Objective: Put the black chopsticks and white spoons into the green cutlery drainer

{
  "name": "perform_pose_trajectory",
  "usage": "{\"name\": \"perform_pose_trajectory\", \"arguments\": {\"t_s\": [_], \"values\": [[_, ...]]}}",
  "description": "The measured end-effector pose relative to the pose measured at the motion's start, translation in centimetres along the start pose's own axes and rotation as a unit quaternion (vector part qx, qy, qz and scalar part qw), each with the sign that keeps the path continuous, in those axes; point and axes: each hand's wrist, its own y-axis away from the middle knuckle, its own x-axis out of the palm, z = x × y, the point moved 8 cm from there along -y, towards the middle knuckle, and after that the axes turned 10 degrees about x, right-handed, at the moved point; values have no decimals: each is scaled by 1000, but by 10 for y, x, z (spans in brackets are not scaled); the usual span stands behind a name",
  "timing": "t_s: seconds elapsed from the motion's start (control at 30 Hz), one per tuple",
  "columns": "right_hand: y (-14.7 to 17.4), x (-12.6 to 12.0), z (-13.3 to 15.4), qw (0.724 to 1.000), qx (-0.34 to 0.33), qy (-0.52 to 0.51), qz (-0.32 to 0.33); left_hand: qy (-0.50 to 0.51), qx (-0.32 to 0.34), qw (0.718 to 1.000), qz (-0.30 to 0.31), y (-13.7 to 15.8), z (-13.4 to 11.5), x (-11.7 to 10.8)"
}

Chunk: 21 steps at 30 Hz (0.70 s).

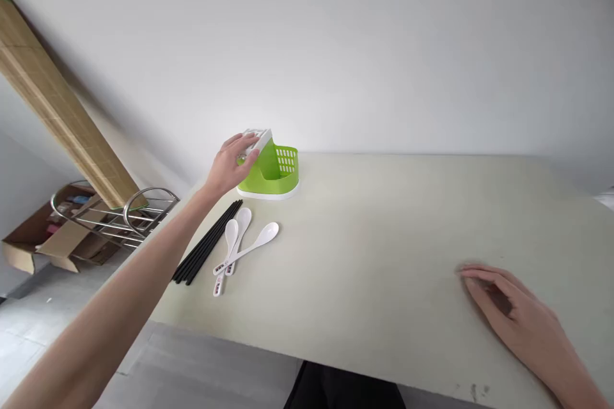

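Note:
A green plastic cutlery holder with a white rim and base [275, 185] stands at the back left of the table, against the wall. My left hand [230, 165] reaches over its taller left section, thumb and fingers closed around the white top part. Below that arm lies a bundle of black chopsticks [211, 243]. Beside them, three white spoons [259, 239] with printed handle ends lie crossed over one another. On the right side of the table rests my right hand [515, 310], its thumb and fingertips drawn together and slightly blurred. Nothing shows in it.
The pale table [374, 236] meets a white wall [384, 51] at the back. Left of it, on the floor side, are a metal rack [112, 220], an opened cardboard box [62, 239] with items inside, and a long tan board-like piece [62, 96] leaning diagonally.

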Motion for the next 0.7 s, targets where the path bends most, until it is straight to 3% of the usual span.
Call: {"name": "perform_pose_trajectory", "arguments": {"t_s": [0.1, 0.2, 0.33, 0.43, 0.53, 0.7], "values": [[-1, 0, 1, 1000, -8, 0, -6, -24, 42, 998, -47, 15, -33, -13], [0, 0, 1, 1000, -2, 10, -9, 15, 95, 992, -80, 51, -89, -17], [0, -1, -2, 1000, 17, 22, -8, 137, 149, 979, 6, 105, -163, 26], [0, -1, -3, 999, 21, 32, -10, 208, 155, 963, 76, 121, -195, 71], [-2, -3, -6, 999, 24, 38, -22, 264, 119, 951, 110, 112, -201, 109], [-5, 3, -6, 997, 11, 60, -46, 363, -24, 928, 77, 96, -171, 143]]}}
